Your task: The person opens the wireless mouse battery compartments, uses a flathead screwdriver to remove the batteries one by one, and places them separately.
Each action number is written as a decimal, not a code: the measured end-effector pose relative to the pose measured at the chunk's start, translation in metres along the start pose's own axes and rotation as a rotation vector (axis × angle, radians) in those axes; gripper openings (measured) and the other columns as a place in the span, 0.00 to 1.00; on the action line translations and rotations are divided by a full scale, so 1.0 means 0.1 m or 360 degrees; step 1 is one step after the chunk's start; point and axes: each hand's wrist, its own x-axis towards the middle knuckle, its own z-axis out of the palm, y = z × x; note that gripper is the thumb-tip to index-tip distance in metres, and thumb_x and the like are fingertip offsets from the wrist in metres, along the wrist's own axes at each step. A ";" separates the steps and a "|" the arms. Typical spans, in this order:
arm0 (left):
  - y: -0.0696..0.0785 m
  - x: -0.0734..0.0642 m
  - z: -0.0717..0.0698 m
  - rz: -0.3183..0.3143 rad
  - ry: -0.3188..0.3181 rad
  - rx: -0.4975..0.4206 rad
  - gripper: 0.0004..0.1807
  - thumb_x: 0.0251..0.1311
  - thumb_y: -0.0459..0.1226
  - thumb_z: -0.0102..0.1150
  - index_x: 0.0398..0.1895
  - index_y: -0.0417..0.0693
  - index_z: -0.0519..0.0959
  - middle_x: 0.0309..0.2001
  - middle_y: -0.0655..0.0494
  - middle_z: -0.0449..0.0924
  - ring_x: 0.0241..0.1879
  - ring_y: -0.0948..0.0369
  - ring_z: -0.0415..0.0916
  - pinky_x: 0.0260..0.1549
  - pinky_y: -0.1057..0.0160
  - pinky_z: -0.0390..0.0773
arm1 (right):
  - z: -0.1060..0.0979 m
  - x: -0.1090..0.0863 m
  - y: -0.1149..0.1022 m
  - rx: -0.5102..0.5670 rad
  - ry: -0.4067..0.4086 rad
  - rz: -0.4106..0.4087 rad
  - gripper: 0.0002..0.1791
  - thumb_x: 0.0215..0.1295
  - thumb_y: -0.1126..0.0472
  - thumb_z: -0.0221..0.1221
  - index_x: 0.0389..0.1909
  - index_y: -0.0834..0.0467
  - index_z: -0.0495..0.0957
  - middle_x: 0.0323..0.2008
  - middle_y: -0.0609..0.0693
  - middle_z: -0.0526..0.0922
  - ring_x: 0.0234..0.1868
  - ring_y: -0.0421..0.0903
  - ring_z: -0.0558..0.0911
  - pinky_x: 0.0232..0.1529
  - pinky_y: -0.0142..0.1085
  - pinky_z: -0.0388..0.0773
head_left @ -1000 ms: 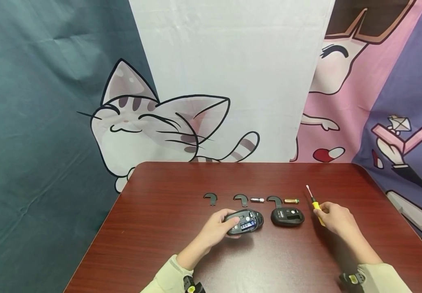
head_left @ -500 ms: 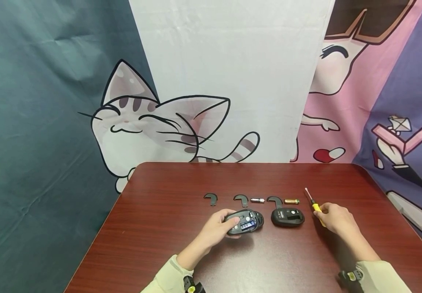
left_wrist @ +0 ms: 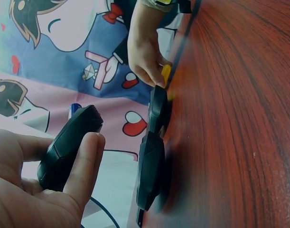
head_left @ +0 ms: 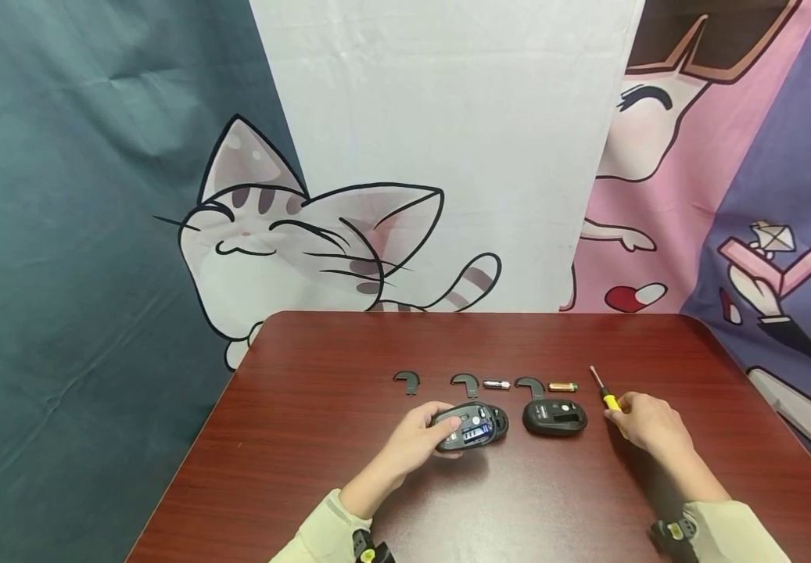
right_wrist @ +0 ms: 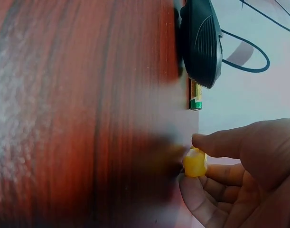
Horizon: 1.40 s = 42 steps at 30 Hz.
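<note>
My left hand (head_left: 412,438) holds a black computer mouse (head_left: 463,432) underside up, thumb across its bottom; its battery bay is uncovered, with a blue battery (head_left: 477,432) inside. In the left wrist view the blue battery (left_wrist: 74,109) sticks up past the edge of the mouse (left_wrist: 64,152). Behind it, mostly hidden in the head view, a second mouse (left_wrist: 150,171) lies on the table. A third mouse (head_left: 554,417) sits upside down to the right, its bay uncovered. My right hand (head_left: 651,422) pinches the yellow handle of a screwdriver (head_left: 611,402), tip pointing away. The yellow handle end (right_wrist: 195,163) shows between thumb and fingers.
Along the back lie a curved black cover (head_left: 408,381), another such cover (head_left: 466,383), a silver battery (head_left: 497,385), a third cover (head_left: 532,387) and a green-and-gold battery (head_left: 563,387). The brown table (head_left: 292,438) meets a printed cloth backdrop (head_left: 447,117).
The screwdriver's tip has dipped slightly toward the table, and my right hand has shifted a little. My left hand and its mouse stay in place.
</note>
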 end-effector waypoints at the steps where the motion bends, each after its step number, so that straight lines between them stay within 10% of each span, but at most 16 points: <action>1: 0.00 0.00 0.00 -0.0001 -0.0001 0.0002 0.19 0.73 0.35 0.55 0.59 0.28 0.73 0.45 0.41 0.83 0.37 0.57 0.85 0.38 0.53 0.91 | 0.00 0.00 0.00 -0.0001 -0.0001 0.0000 0.24 0.64 0.52 0.65 0.47 0.70 0.79 0.35 0.65 0.81 0.35 0.61 0.78 0.30 0.52 0.78; 30: 0.00 0.00 0.03 0.0001 -0.0009 -0.0023 0.19 0.72 0.35 0.56 0.58 0.27 0.73 0.45 0.41 0.83 0.36 0.57 0.85 0.37 0.53 0.91 | -0.02 -0.03 0.00 -0.0013 0.0000 0.0049 0.30 0.64 0.44 0.64 0.50 0.68 0.77 0.40 0.68 0.81 0.40 0.68 0.79 0.31 0.58 0.79; 42: 0.01 0.00 0.01 0.0022 -0.0021 -0.0063 0.20 0.72 0.34 0.55 0.58 0.26 0.73 0.45 0.40 0.84 0.36 0.57 0.85 0.37 0.53 0.91 | -0.10 -0.17 -0.19 0.0042 0.0312 -0.0121 0.22 0.66 0.52 0.63 0.51 0.66 0.78 0.44 0.69 0.78 0.47 0.69 0.77 0.41 0.64 0.78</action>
